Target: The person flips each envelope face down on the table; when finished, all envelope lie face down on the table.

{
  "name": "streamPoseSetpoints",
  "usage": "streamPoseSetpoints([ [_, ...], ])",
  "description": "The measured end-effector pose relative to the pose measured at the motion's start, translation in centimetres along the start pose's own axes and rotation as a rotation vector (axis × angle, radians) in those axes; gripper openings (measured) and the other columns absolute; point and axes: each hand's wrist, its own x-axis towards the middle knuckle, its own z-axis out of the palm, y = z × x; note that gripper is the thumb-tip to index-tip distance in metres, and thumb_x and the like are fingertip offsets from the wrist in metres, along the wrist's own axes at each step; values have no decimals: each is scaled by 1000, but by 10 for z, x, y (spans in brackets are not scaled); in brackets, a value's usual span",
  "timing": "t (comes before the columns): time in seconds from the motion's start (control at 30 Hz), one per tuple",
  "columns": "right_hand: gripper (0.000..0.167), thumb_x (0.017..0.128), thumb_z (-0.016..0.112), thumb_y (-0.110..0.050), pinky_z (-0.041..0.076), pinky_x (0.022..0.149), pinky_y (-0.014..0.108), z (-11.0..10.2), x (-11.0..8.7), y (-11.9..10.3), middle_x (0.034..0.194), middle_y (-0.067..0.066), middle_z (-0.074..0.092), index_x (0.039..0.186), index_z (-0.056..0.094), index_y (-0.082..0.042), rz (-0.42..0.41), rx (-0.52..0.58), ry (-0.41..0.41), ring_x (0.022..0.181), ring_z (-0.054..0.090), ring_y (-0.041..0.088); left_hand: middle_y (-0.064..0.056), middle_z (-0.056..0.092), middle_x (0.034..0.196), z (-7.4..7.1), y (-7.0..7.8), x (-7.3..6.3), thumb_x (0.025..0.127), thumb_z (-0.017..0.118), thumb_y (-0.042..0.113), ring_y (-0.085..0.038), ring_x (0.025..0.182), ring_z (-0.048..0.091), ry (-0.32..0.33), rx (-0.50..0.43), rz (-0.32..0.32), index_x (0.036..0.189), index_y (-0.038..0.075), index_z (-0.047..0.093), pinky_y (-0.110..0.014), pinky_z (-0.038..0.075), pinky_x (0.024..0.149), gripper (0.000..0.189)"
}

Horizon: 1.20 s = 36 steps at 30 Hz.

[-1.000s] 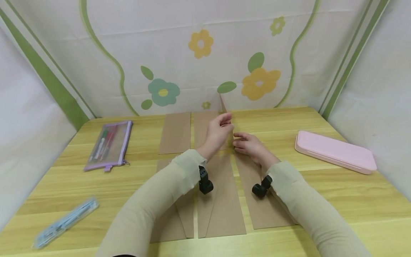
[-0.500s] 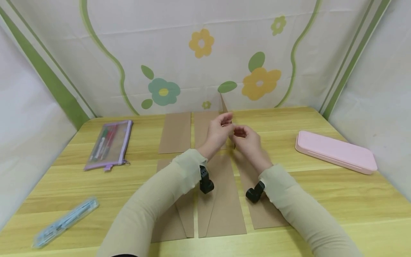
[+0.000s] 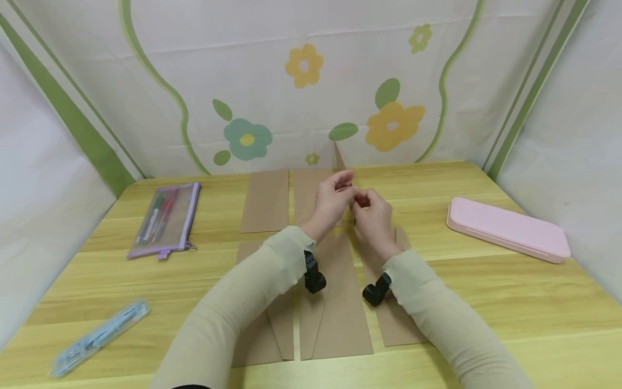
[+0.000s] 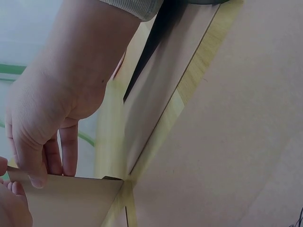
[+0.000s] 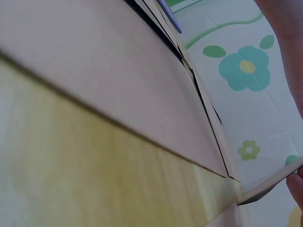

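Close together over the back middle of the table, my left hand (image 3: 328, 205) and right hand (image 3: 376, 216) both pinch a brown paper envelope (image 3: 340, 158). It stands on edge, seen nearly edge-on from the head. In the left wrist view the envelope (image 4: 71, 201) shows its broad face, with my left thumb and fingers on either side of its upper edge. My right fingertips (image 4: 13, 189) grip it near the corner at that view's left border. The right wrist view catches only a strip of this envelope (image 5: 272, 187) beside fingertips.
Several brown envelopes lie flat in two rows, including a back-left one (image 3: 265, 202), a front-middle one (image 3: 342, 313) and a front-right one (image 3: 396, 324). A mesh pen pouch (image 3: 165, 220) and a blue plastic-wrapped packet (image 3: 99, 337) lie left; a pink case (image 3: 507, 229) lies right.
My right hand has moved up and left to meet the left hand, its fingers closing on the envelope's near end. The left hand and the envelope have barely moved.
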Motion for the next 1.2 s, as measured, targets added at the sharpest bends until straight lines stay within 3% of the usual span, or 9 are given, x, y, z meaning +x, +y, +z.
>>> streamPoseSetpoints([
  [0.33, 7, 84, 65, -8, 43, 52, 19, 2, -1, 4, 78, 11, 67, 81, 64, -2, -95, -46, 82, 70, 60, 20, -10, 60, 119, 2, -2, 0, 84, 63, 2, -17, 109, 57, 11, -45, 17, 125, 7, 57, -22, 48, 88, 42],
  [0.5, 9, 85, 64, -10, 43, 50, 17, 0, -2, 3, 75, 10, 65, 80, 63, -3, -74, -8, 118, 68, 58, 18, -6, 55, 129, -3, -5, -2, 87, 63, 11, -16, 115, 54, 5, -107, -7, 134, 12, 50, -26, 47, 92, 48],
  [0.7, 10, 85, 64, -7, 42, 51, 12, -9, 1, 4, 76, 11, 62, 83, 59, 2, -59, 58, 181, 65, 56, 13, -9, 54, 129, -10, -11, -1, 89, 62, 15, -17, 116, 53, 17, -84, -20, 135, 13, 48, -28, 47, 93, 49],
  [0.8, 9, 85, 62, -4, 48, 55, 13, -15, 5, 5, 75, 4, 57, 85, 54, 1, 17, 224, 178, 64, 55, 7, -12, 56, 126, -12, -14, -2, 89, 61, 13, -19, 115, 53, 32, -71, -39, 135, 12, 48, -28, 47, 93, 48],
  [1.0, 21, 84, 59, 7, 54, 62, 19, -24, 13, 12, 70, -2, 56, 77, 45, -7, 238, 703, 192, 65, 59, 6, -10, 55, 127, -17, -23, -3, 89, 60, 11, -20, 116, 52, 51, -78, -76, 132, 10, 51, -28, 46, 93, 45],
  [1.2, 21, 87, 57, 6, 55, 65, 20, -29, 16, 17, 77, 3, 52, 80, 42, -7, 394, 921, 198, 67, 57, 11, -9, 53, 130, -17, -31, -5, 88, 60, 10, -21, 114, 53, 63, -79, -105, 132, 8, 51, -30, 47, 92, 44],
])
